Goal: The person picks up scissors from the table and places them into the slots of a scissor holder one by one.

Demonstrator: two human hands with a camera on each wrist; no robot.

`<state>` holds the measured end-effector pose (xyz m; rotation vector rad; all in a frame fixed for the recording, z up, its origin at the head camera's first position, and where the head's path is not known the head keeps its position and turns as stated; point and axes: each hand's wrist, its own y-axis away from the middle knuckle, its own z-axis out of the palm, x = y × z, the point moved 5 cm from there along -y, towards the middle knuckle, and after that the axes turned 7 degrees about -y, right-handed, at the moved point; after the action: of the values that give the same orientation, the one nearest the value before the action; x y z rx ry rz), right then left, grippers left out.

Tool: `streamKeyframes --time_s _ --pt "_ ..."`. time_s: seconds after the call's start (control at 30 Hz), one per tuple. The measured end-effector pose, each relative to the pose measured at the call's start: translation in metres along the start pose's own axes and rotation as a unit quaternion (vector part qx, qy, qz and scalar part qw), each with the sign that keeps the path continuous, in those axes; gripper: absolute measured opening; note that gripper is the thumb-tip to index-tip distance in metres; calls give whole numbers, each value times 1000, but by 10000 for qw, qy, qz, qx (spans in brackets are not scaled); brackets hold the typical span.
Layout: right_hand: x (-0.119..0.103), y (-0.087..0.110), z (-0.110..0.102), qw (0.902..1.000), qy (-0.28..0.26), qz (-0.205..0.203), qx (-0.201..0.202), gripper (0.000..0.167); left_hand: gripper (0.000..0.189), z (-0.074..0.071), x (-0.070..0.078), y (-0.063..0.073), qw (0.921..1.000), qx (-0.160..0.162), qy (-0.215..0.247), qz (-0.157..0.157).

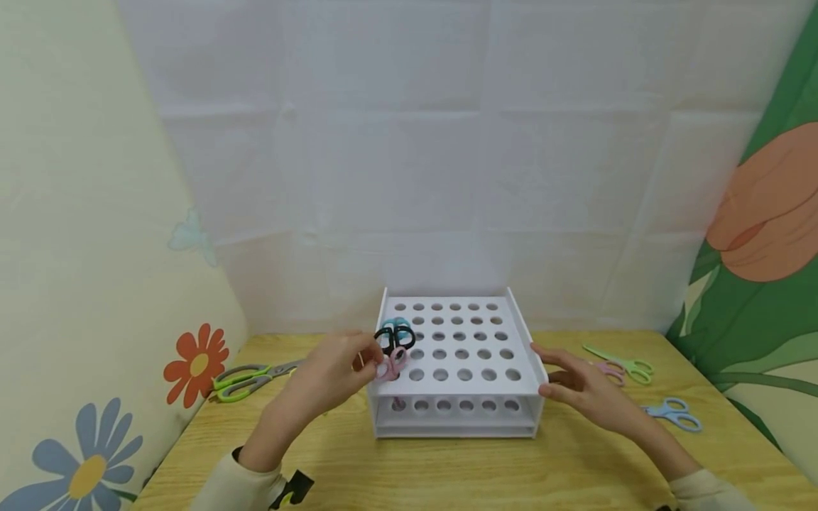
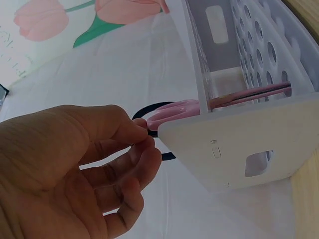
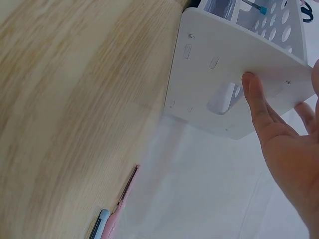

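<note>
A white rack [image 1: 450,387] with rows of round holes stands on the table. Pink scissors [image 1: 391,365] sit blades-down in its front left hole, their blades [image 2: 249,94] reaching through to the lower tier. My left hand [image 1: 341,365] pinches the edge of their handle between thumb and forefinger; the other fingers are loosely bent. Just behind them, black-handled scissors [image 1: 404,337] and blue-handled scissors [image 1: 396,323] stand in the same left column. My right hand [image 1: 584,387] rests with extended fingers against the rack's right side wall [image 3: 224,64].
Green-and-grey scissors [image 1: 239,383] lie on the table left of the rack. To the right lie green scissors [image 1: 635,369], light blue scissors [image 1: 677,415] and another pink pair [image 1: 612,370], partly behind the right hand. A white cloth [image 1: 447,177] hangs behind.
</note>
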<state>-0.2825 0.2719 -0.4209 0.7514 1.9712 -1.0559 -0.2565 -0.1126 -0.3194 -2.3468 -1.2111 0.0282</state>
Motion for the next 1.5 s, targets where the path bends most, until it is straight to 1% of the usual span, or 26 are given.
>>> streamKeyframes --time_s 0.2,0.33,0.47,0.6,0.77,0.9,1.0,1.13,1.27,1.37,1.5 --pt "0 -1 1 10000 4 -12 -15 60 8 1 -4 2 9991 -134 -280 -281" --pt "-1 0 1 10000 29 32 1 60 6 0 -5 2 9988 -138 -318 -353" --pt "-1 1 1 9999 64 105 32 60 6 -4 -7 2 9988 -33 -230 -441" --pt "-2 1 2 9999 70 115 55 60 5 -10 -11 2 9986 157 -156 -478" --pt "-2 2 3 9999 70 68 40 58 5 -19 -18 3 9978 224 -336 -518" --pt "-2 2 2 10000 23 24 24 59 7 -27 -30 4 9956 270 -516 -732" --pt "-2 2 2 10000 36 -4 37 60 8 -29 -44 4 9936 327 -650 -867" --pt "-2 2 1 9999 85 -43 47 60 11 -20 -65 3 9911 220 -769 -1068" --pt "-3 3 1 10000 62 -68 34 59 14 -11 -86 3 9880 47 -736 -1358" --pt "-3 3 1 10000 40 -50 27 59 16 -6 -97 5 9861 2 -679 -1517" --pt "-4 3 1 10000 67 12 17 59 18 -2 -108 8 9840 32 -682 -1649"
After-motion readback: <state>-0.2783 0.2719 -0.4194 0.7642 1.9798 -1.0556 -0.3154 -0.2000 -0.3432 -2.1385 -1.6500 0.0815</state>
